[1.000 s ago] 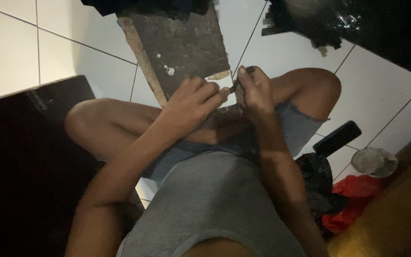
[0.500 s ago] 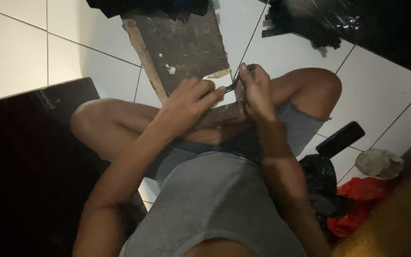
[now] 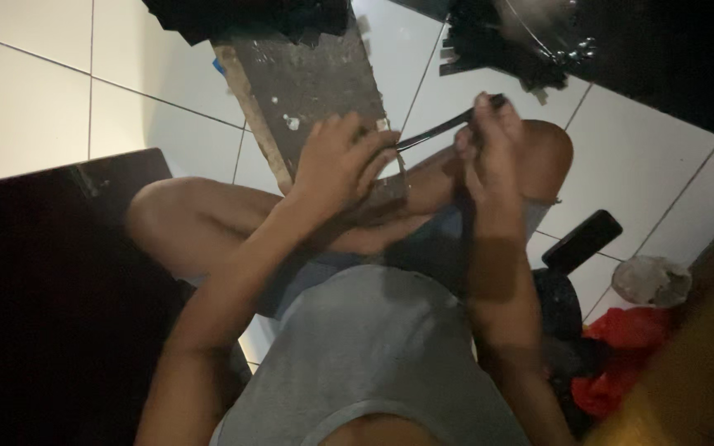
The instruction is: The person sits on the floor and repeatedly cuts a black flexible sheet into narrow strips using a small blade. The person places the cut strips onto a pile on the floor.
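I sit cross-legged on a white tiled floor with a worn wooden board (image 3: 307,83) in front of my knees. My left hand (image 3: 342,165) rests on the near end of the board, fingers curled over one end of a thin black strip (image 3: 435,130). My right hand (image 3: 483,136) is raised above my right knee, pinching the other end of that strip, which runs taut between the two hands. A dark band hangs down from the right hand along my forearm.
A heap of black strips (image 3: 249,12) lies at the board's far end, and more black pieces (image 3: 514,41) lie at the upper right. A dark board (image 3: 43,289) is on my left. A black phone-like slab (image 3: 582,239), red cloth (image 3: 621,363) and crumpled plastic (image 3: 650,281) lie on the right.
My right hand has risen and moved right, away from the left hand, drawing the black strip out between them. The view has shifted slightly.
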